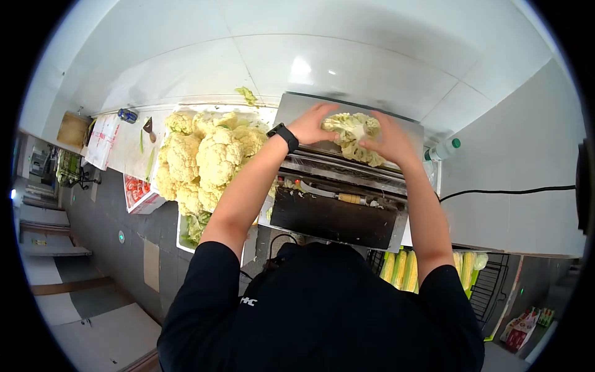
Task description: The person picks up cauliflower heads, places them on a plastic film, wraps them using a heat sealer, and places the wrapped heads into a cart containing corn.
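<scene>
A cut, pale cauliflower head (353, 133) with its stalk showing sits between my two hands, over the metal top of a bench machine (291, 111). Its left side is gripped by my left hand (315, 126), which wears a black watch above the wrist. On the other side, my right hand (393, 140) curves around the cauliflower, its thumb near the stalk. Closer to me, a knife (322, 193) with a tan wrapped handle lies along the upper edge of the machine's dark plate (334, 220).
A big pile of cauliflowers (214, 155) stands left of the machine. Corn cobs (406, 270) fill a crate at lower right. A green-capped bottle (443, 149) is by the right wall, where a black cable (508, 191) runs. A peeler-like tool (149, 128) lies on the left counter.
</scene>
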`<state>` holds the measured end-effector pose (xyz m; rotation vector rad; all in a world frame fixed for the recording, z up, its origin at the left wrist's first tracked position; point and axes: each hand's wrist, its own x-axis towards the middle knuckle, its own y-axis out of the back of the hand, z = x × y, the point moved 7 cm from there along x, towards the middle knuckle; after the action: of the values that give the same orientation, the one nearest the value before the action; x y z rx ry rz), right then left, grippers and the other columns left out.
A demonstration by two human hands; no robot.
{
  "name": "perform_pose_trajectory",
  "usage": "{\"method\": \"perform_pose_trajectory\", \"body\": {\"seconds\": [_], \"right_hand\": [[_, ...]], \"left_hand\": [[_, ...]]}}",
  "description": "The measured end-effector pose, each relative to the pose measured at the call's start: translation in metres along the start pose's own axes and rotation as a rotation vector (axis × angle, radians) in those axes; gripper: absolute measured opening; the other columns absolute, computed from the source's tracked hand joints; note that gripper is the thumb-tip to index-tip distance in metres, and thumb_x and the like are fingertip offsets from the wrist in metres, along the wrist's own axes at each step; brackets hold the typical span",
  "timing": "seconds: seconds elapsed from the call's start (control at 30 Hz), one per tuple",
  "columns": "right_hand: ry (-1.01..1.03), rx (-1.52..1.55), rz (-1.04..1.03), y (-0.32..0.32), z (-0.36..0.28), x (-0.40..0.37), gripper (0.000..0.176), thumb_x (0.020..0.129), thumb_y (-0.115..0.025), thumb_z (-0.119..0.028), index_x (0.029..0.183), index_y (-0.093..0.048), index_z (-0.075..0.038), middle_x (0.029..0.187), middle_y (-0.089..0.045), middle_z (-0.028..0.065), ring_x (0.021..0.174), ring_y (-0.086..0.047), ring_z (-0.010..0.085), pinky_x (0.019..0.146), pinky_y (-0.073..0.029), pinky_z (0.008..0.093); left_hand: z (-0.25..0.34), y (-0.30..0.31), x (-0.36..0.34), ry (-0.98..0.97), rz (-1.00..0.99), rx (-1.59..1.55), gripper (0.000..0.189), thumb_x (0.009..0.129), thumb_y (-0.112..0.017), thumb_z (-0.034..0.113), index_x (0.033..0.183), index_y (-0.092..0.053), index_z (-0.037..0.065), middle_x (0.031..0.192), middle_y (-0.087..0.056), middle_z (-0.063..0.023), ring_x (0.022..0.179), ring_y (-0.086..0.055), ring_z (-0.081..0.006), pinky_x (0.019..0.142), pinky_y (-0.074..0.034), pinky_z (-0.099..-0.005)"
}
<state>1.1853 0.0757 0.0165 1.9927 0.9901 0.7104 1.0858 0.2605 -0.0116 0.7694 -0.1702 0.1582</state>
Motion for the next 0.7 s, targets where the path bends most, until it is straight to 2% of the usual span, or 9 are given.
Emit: {"method": "perform_pose_trajectory", "body": {"seconds": [0.03,0.13,0.23,0.3,0.37,0.47,0.57,0.63,0.7], "right_hand": [[-0.109,0.039,-0.010,-0.005,0.010,-0.010,0.074,0.073,-0.077,-0.045,0.134,-0.050,-0.011,0.131,-0.050,0.0211,0.123,-0.050,0.0376,0.099,-0.045,0.0444],[-0.044,0.211,0.125,-0.026,0.022,-0.016,0.070,0.076,-0.076,-0.041,0.134,-0.050,-0.012,0.131,-0.050,0.0217,0.116,-0.055,0.0366,0.095,-0.047,0.0429],[-0.206,0.328,0.004,-0.032,0.042,-0.006,0.063,0.078,-0.075,-0.038,0.131,-0.053,-0.011,0.130,-0.051,0.0193,0.108,-0.059,0.0332,0.091,-0.050,0.0404],[-0.232,0.399,-0.067,-0.028,0.052,0.009,0.058,0.081,-0.073,-0.039,0.129,-0.055,-0.011,0.130,-0.052,0.0182,0.106,-0.060,0.0315,0.090,-0.050,0.0395],[-0.252,0.470,-0.142,-0.030,0.055,0.017,0.054,0.083,-0.071,-0.039,0.127,-0.057,-0.010,0.130,-0.052,0.0171,0.104,-0.061,0.0297,0.088,-0.051,0.0387],[-0.056,0.317,-0.168,-0.027,0.038,0.023,0.049,0.087,-0.066,-0.040,0.123,-0.060,-0.008,0.131,-0.052,0.0158,0.106,-0.060,0.0295,0.090,-0.050,0.0384],[-0.011,0.298,-0.090,-0.022,0.031,0.009,0.050,0.089,-0.063,-0.041,0.127,-0.057,-0.009,0.133,-0.052,0.0164,0.110,-0.058,0.0314,0.093,-0.048,0.0383],[0.035,0.064,0.114,-0.010,0.033,-0.008,0.053,0.088,-0.064,-0.040,0.130,-0.054,-0.009,0.134,-0.051,0.0163,0.115,-0.055,0.0334,0.095,-0.047,0.0390],[0.002,0.114,0.109,-0.003,0.032,-0.029,0.054,0.088,-0.065,-0.038,0.131,-0.053,-0.009,0.135,-0.051,0.0160,0.116,-0.054,0.0341,0.095,-0.047,0.0397]], "left_hand": [[-0.006,-0.005,0.002,-0.001,-0.009,-0.006,0.069,0.080,-0.075,0.034,0.136,-0.048,0.007,0.137,-0.048,-0.0203,0.126,-0.048,-0.0329,0.106,-0.038,-0.0408],[-0.012,-0.020,0.011,0.095,-0.112,-0.115,0.067,0.081,-0.074,0.035,0.134,-0.048,0.003,0.128,-0.056,-0.0199,0.122,-0.052,-0.0324,0.104,-0.041,-0.0410],[-0.007,-0.023,0.015,0.332,-0.103,-0.147,0.064,0.083,-0.072,0.034,0.132,-0.049,0.000,0.117,-0.062,-0.0189,0.108,-0.061,-0.0310,0.096,-0.047,-0.0410],[-0.011,-0.028,0.010,0.605,-0.202,-0.214,0.060,0.083,-0.071,0.033,0.127,-0.052,-0.002,0.112,-0.065,-0.0175,0.093,-0.065,-0.0278,0.085,-0.051,-0.0403],[-0.001,-0.026,0.009,0.554,-0.257,-0.069,0.060,0.083,-0.070,0.035,0.126,-0.052,-0.003,0.112,-0.065,-0.0186,0.090,-0.066,-0.0286,0.082,-0.052,-0.0403],[0.001,-0.024,0.003,0.482,-0.282,0.114,0.061,0.084,-0.068,0.039,0.125,-0.053,-0.004,0.111,-0.065,-0.0206,0.089,-0.066,-0.0308,0.081,-0.051,-0.0398],[-0.006,-0.023,-0.001,0.404,-0.190,0.176,0.063,0.085,-0.066,0.041,0.126,-0.053,-0.004,0.111,-0.064,-0.0224,0.095,-0.064,-0.0333,0.084,-0.050,-0.0393],[-0.006,-0.021,-0.008,0.356,-0.119,0.189,0.063,0.085,-0.065,0.042,0.127,-0.053,-0.003,0.113,-0.063,-0.0230,0.099,-0.062,-0.0343,0.086,-0.049,-0.0393],[0.008,-0.017,-0.009,0.252,-0.056,0.106,0.057,0.087,-0.064,0.037,0.129,-0.053,0.001,0.119,-0.061,-0.0208,0.107,-0.060,-0.0335,0.090,-0.048,-0.0392]]}}
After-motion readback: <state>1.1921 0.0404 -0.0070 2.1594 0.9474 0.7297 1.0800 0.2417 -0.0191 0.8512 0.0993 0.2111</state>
